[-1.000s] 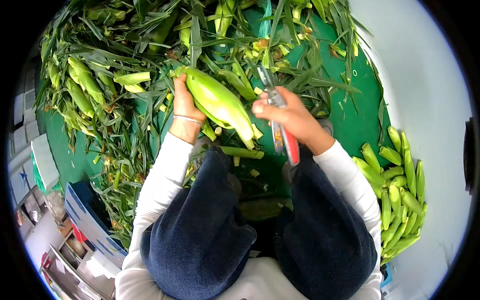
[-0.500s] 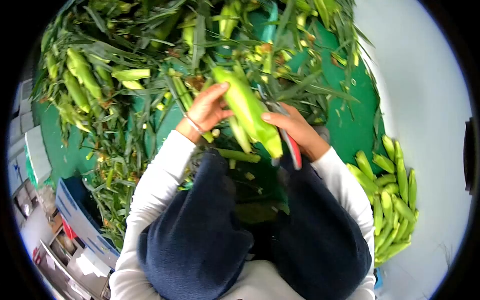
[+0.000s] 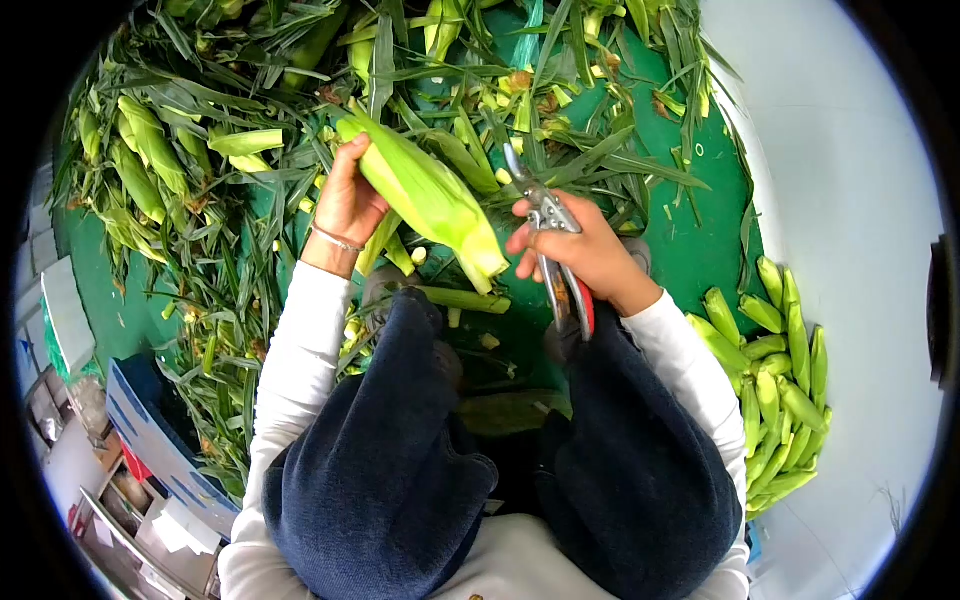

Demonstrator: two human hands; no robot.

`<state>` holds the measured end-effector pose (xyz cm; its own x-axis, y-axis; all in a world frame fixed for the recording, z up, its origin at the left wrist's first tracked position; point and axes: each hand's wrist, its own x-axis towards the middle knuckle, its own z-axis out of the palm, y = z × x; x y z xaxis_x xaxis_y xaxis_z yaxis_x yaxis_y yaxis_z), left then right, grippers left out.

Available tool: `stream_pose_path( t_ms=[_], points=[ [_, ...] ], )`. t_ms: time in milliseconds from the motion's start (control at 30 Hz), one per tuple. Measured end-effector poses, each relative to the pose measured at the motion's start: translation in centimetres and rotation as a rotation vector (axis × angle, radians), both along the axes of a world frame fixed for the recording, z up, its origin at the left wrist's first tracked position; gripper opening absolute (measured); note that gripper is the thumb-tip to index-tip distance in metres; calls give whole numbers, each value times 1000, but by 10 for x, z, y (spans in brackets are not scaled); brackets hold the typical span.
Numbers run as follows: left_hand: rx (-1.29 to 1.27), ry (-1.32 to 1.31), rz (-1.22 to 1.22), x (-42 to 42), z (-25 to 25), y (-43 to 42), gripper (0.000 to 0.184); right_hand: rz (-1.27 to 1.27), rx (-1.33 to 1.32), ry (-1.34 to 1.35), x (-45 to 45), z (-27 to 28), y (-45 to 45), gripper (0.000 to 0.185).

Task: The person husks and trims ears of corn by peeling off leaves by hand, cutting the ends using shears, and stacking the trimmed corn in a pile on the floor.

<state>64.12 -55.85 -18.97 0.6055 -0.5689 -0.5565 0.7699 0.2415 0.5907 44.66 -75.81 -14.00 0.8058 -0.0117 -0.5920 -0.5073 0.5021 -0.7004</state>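
An ear of corn in its green husk is gripped near its upper end by my left hand, its pale cut end pointing down and right. My right hand is wrapped around pruning shears with metal blades and a red-edged handle. The blades point up and left, apart from the ear. Below the hands, cut stalk pieces lie on the floor between my feet.
Loose husks and leaves cover much of the green mat. Several unopened ears lie at the left. A pile of trimmed ears rests at the right on the pale floor. A blue crate stands at the lower left.
My left hand has moved left with the ear, away from the right hand. My right thumb no longer touches the ear, and the shears now show fully.
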Motion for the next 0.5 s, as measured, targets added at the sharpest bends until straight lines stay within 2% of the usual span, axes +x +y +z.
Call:
stream_pose_path(
  t_ms=[33, 133, 167, 267, 300, 400, 500],
  points=[
    [33, -7, 16, 2, 5, 0, 34, -63, -53, -30, 0, 0, 4, 43],
    [167, -99, 70, 5, 4, -3, 34, 133, -692, -216, 7, 0, 12, 45],
    [222, -142, 86, 5, 4, -3, 35, 280, -816, -138, 8, 7, 13, 42],
    [371, -245, 89, 1, 13, -11, 35, 450, -914, -121, 16, 11, 22, 42],
    [401, -290, 126, -4, 18, -14, 36, 396, -779, -164, 12, -1, 23, 42],
    [442, -426, 151, -3, 19, -18, 41, 319, -732, -223, 11, 7, 25, 44],
    [413, -466, 140, -6, 22, -24, 39, 265, -932, -226, 11, 1, 31, 46]
  ],
)
